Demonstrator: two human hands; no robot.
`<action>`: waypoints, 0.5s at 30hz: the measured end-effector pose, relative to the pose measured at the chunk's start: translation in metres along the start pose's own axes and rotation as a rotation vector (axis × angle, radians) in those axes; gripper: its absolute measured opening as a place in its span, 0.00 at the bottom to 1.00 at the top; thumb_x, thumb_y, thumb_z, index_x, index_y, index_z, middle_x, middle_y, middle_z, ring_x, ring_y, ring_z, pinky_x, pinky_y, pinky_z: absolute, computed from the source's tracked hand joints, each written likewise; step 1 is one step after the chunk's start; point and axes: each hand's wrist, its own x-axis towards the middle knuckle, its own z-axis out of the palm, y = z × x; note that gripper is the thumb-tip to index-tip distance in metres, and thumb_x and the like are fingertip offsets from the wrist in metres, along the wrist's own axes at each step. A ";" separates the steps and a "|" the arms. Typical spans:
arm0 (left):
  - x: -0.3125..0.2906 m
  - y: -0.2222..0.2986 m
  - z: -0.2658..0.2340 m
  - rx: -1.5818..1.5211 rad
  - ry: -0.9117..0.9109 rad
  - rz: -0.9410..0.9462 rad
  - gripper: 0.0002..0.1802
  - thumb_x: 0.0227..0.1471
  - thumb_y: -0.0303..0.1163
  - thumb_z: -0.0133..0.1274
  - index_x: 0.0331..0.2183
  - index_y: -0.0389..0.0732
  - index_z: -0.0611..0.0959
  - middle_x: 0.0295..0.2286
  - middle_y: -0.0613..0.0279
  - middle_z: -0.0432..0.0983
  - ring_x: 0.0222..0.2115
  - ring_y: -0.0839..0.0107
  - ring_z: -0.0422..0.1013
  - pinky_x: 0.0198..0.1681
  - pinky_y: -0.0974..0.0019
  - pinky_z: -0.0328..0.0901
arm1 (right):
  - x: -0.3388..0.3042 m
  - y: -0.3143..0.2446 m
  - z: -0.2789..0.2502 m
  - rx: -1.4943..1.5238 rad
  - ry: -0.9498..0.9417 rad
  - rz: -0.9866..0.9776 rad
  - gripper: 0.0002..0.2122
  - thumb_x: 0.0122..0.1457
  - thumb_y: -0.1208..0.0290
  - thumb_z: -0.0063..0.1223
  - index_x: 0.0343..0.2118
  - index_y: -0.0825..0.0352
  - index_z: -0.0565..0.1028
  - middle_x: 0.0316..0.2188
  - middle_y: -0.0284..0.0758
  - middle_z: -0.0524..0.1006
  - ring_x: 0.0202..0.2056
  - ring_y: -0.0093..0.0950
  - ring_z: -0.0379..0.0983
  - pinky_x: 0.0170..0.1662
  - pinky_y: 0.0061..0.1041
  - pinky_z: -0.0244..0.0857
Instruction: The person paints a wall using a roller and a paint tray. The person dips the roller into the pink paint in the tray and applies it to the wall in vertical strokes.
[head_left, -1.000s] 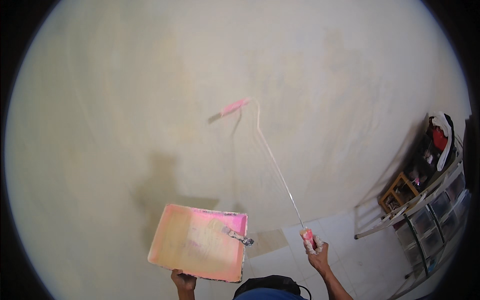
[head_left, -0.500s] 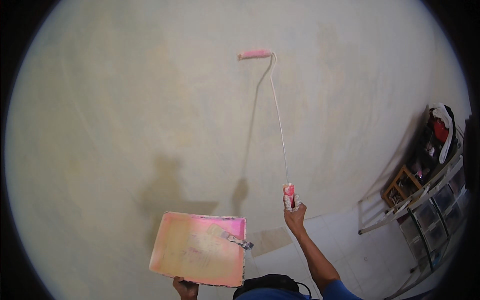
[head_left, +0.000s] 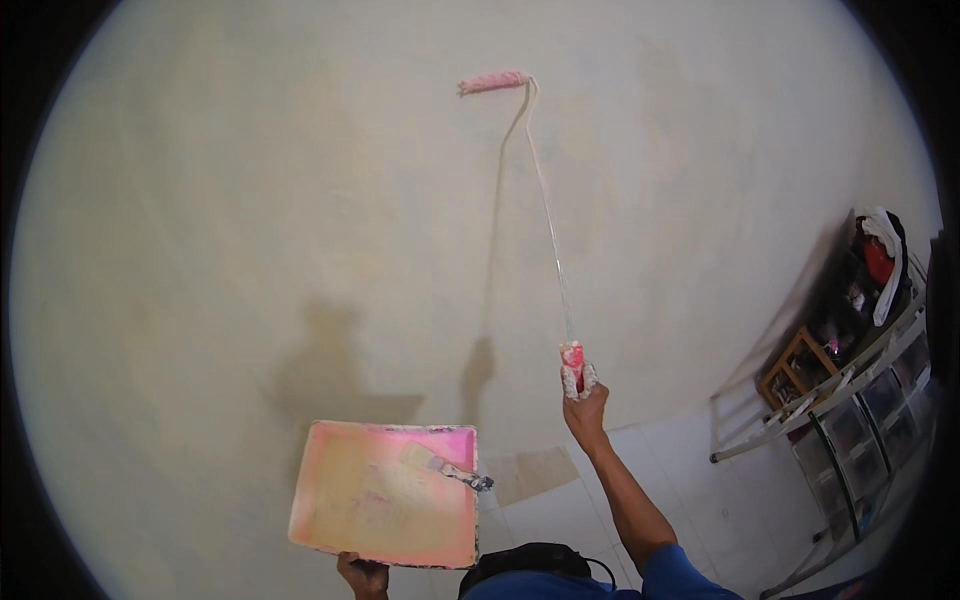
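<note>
Just swung the paint roller (head_left: 492, 83) up from lower on the wall (head_left: 230, 200), with the right arm (head_left: 630, 490) now stretched much farther; over the last half second, gained only a little height and drifted slightly left. Reads as mid-stroke, probably near the top of reach. Can't tell for sure if touching the wall; looks at or very near it, going by the shadow (head_left: 497, 220). Gripping the red handle (head_left: 572, 357) in the right hand (head_left: 586, 402), with fingers wrapped round it. Holding the paint tray (head_left: 335, 490) by its near edge in the left hand (head_left: 362, 572); can't see the fingers underneath. Kept low, well below the roller, so likely not reloading. Also carrying a brush (head_left: 463, 474) in the tray's right side, with its handle poking past the rim
</note>
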 end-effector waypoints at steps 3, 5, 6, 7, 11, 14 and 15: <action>0.004 0.003 -0.016 -0.011 -0.024 -0.033 0.03 0.44 0.29 0.42 0.21 0.46 0.70 0.18 0.69 0.67 0.17 0.74 0.62 0.25 0.64 0.65 | -0.010 0.002 0.009 -0.017 -0.051 0.103 0.08 0.58 0.73 0.50 0.27 0.73 0.70 0.15 0.32 0.67 0.21 0.19 0.59 0.24 0.25 0.59; 0.001 -0.001 -0.010 -0.020 -0.049 -0.048 0.04 0.44 0.29 0.42 0.21 0.46 0.71 0.18 0.69 0.67 0.17 0.73 0.62 0.25 0.64 0.65 | -0.037 0.028 0.015 0.004 -0.039 0.101 0.08 0.59 0.72 0.50 0.28 0.73 0.71 0.16 0.33 0.67 0.22 0.19 0.59 0.25 0.25 0.59; -0.002 -0.001 -0.006 -0.020 -0.051 -0.043 0.04 0.44 0.29 0.42 0.21 0.46 0.71 0.18 0.69 0.67 0.17 0.73 0.62 0.25 0.64 0.66 | -0.054 0.037 0.017 0.038 -0.036 0.104 0.08 0.59 0.72 0.50 0.29 0.73 0.71 0.17 0.33 0.68 0.23 0.20 0.59 0.26 0.26 0.59; -0.004 -0.001 -0.001 -0.022 -0.055 -0.038 0.04 0.44 0.29 0.43 0.21 0.46 0.71 0.18 0.70 0.67 0.17 0.73 0.62 0.26 0.64 0.66 | -0.071 0.042 0.016 0.039 -0.039 0.104 0.08 0.59 0.72 0.50 0.29 0.73 0.71 0.17 0.33 0.68 0.23 0.20 0.59 0.26 0.26 0.59; -0.005 -0.001 0.012 -0.018 0.047 -0.026 0.03 0.42 0.28 0.42 0.22 0.45 0.72 0.18 0.70 0.67 0.18 0.74 0.63 0.28 0.63 0.68 | -0.135 0.069 0.003 -0.008 -0.103 0.230 0.08 0.59 0.71 0.49 0.31 0.73 0.72 0.17 0.33 0.68 0.23 0.20 0.60 0.26 0.26 0.59; 0.004 0.006 -0.009 -0.009 -0.054 -0.052 0.07 0.40 0.28 0.43 0.27 0.42 0.73 0.21 0.68 0.69 0.22 0.72 0.66 0.33 0.61 0.69 | -0.150 0.067 -0.015 -0.053 -0.094 0.259 0.08 0.59 0.71 0.49 0.30 0.72 0.71 0.16 0.33 0.67 0.22 0.20 0.59 0.24 0.26 0.58; 0.007 0.008 -0.020 -0.012 -0.107 -0.064 0.10 0.39 0.28 0.44 0.29 0.41 0.74 0.23 0.67 0.70 0.24 0.70 0.68 0.35 0.59 0.69 | -0.152 0.063 -0.020 -0.070 -0.085 0.276 0.08 0.58 0.71 0.49 0.29 0.72 0.71 0.16 0.32 0.66 0.21 0.20 0.58 0.23 0.27 0.57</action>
